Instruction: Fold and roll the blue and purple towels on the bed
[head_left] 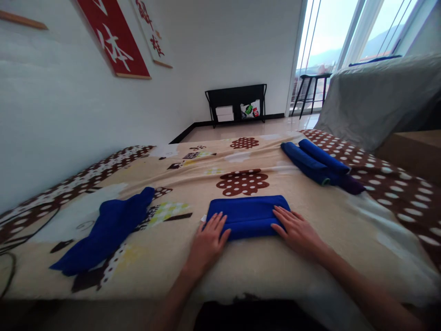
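Left hand (208, 239), right hand (296, 232) flat on folded blue towel (247, 215), seemingly pressing

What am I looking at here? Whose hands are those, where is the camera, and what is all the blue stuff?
There is no machine here, just a person's two bare hands. The one picture comes from a camera worn on the person's head. It looks forward and down, so you see what they see. The left hand and the right hand lie flat and open, each resting on one end of a folded blue towel. Nothing is held. The towel lies on a bed cover with brown dotted flowers. To the left lies a crumpled blue towel. Far right lie rolled blue towels. Behind are a red banner and a black shelf.
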`<action>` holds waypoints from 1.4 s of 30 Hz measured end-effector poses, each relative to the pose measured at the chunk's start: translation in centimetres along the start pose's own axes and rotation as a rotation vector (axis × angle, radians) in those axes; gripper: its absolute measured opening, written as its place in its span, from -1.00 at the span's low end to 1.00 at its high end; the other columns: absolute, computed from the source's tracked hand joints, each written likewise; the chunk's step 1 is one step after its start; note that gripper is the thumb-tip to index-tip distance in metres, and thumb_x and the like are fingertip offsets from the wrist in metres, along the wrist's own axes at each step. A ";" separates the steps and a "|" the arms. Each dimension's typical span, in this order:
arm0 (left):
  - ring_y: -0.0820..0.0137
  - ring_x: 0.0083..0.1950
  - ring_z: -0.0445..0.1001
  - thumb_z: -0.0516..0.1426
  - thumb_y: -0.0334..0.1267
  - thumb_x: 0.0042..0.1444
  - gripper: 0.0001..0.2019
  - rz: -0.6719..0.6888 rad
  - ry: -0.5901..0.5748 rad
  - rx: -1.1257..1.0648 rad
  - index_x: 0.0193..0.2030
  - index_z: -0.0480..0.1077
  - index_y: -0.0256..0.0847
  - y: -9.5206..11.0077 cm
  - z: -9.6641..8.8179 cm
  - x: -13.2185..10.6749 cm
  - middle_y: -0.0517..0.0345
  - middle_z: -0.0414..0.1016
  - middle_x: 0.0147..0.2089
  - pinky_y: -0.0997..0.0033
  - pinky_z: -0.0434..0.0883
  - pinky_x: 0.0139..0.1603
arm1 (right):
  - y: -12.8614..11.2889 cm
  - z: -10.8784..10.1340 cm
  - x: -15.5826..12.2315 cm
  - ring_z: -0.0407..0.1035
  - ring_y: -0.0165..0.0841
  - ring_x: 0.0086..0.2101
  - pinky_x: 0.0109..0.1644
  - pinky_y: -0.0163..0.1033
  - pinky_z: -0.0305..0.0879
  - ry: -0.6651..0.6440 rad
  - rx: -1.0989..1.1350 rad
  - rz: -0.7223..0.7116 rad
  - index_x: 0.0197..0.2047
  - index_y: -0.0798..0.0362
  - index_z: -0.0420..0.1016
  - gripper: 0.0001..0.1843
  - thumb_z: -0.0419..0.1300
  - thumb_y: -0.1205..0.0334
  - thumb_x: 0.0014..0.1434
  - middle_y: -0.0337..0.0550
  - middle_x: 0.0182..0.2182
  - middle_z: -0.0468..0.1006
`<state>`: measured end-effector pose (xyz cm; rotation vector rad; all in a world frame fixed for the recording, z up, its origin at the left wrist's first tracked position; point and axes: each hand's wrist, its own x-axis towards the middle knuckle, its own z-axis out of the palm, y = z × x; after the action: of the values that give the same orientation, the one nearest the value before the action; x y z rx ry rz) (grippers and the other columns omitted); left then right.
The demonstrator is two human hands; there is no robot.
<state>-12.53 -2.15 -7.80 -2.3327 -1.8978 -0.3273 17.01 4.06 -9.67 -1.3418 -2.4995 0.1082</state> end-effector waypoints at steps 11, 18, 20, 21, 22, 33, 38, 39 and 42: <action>0.31 0.48 0.05 -0.14 0.00 0.36 -0.49 -0.038 -0.244 -0.033 0.41 0.10 0.05 0.5 0.3 6.2 0.22 0.04 0.48 0.09 0.14 0.40 | -1.7 0.5 5.7 0.04 -0.28 0.35 0.39 -0.05 0.01 -0.135 0.052 -0.022 0.37 -0.18 0.21 -0.37 -0.21 -0.21 0.38 -0.22 0.36 0.15; 0.07 0.43 0.14 -0.10 -0.07 0.35 -0.49 -0.191 -0.084 -0.008 0.36 0.19 -0.18 -3.1 0.7 5.7 -0.15 0.13 0.44 -0.27 0.05 0.36 | 4.3 -0.1 4.5 -0.02 -0.11 0.36 0.38 0.16 -0.06 -0.048 -0.025 0.199 0.38 0.10 0.19 -0.33 -0.17 -0.12 0.39 0.10 0.37 0.11; 0.10 0.43 0.15 -0.14 -0.13 0.37 -0.53 -0.179 0.009 -0.001 0.32 0.23 -0.22 -2.6 -0.4 4.3 -0.20 0.14 0.43 -0.26 -0.03 0.38 | 3.8 -0.9 3.4 -0.05 -0.11 0.37 0.39 0.17 -0.09 0.014 -0.047 0.195 0.35 0.14 0.24 -0.38 -0.16 -0.05 0.41 0.13 0.37 0.10; 0.12 0.41 0.16 -0.14 -0.17 0.37 -0.55 -0.155 0.054 0.001 0.30 0.26 -0.22 -2.4 -1.1 3.3 -0.20 0.17 0.42 -0.21 -0.03 0.39 | 3.4 -1.3 2.6 -0.02 -0.13 0.36 0.38 0.16 -0.07 0.051 -0.049 0.154 0.32 0.13 0.27 -0.43 -0.15 0.00 0.42 0.12 0.37 0.12; 0.14 0.39 0.20 -0.12 -0.21 0.36 -0.58 -0.111 0.094 0.001 0.27 0.29 -0.21 -2.3 -1.6 2.0 -0.18 0.23 0.38 -0.14 0.01 0.39 | 3.0 -1.6 1.5 0.04 -0.16 0.34 0.37 0.13 -0.03 0.082 -0.043 0.083 0.29 0.09 0.31 -0.48 -0.13 0.05 0.42 0.08 0.35 0.17; 0.12 0.10 0.44 -0.01 -0.54 0.08 -0.58 -0.019 0.060 0.049 0.06 0.41 -0.25 -2.0 -1.0 -1.1 -0.10 0.54 0.02 -0.03 0.18 0.15 | 0.7 -1.5 0.0 0.40 -0.25 -0.09 0.12 -0.06 0.14 0.140 -0.052 -0.098 -0.13 0.10 0.50 -0.72 0.05 0.44 0.14 -0.07 -0.16 0.57; 0.28 -0.20 0.52 -0.01 -0.56 0.06 -0.68 0.030 -0.004 0.032 -0.19 0.46 -0.16 -2.1 -2.5 -0.7 0.12 0.57 -0.29 0.16 0.28 -0.03 | 0.4 -2.9 -0.4 0.40 -0.32 -0.28 -0.03 -0.14 0.17 0.092 -0.062 -0.079 -0.36 0.05 0.44 -0.84 0.06 0.42 0.13 -0.20 -0.39 0.52; 0.28 -0.20 0.52 -0.01 -0.56 0.06 -0.70 0.021 -0.003 0.035 -0.22 0.46 -0.15 -2.1 -2.6 -0.8 0.13 0.56 -0.31 0.16 0.29 -0.04 | 0.2 -2.9 -0.7 0.40 -0.31 -0.30 -0.05 -0.14 0.17 0.084 -0.070 -0.070 -0.38 0.05 0.43 -0.84 0.06 0.42 0.13 -0.19 -0.41 0.52; 0.13 -0.05 0.50 -0.04 -0.54 0.12 -0.67 -0.059 0.068 0.068 -0.12 0.46 -0.21 -0.8 -2.2 -0.7 -0.05 0.56 -0.14 -0.05 0.25 0.07 | -1.0 -2.3 -0.6 0.42 -0.18 -0.19 0.00 -0.02 0.18 0.106 -0.115 -0.011 -0.28 0.11 0.48 -0.79 0.02 0.42 0.16 0.00 -0.27 0.56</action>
<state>-13.66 -3.12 -5.82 -2.1970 -1.9182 -0.3376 17.18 2.78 -7.43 -1.3406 -2.4565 -0.1079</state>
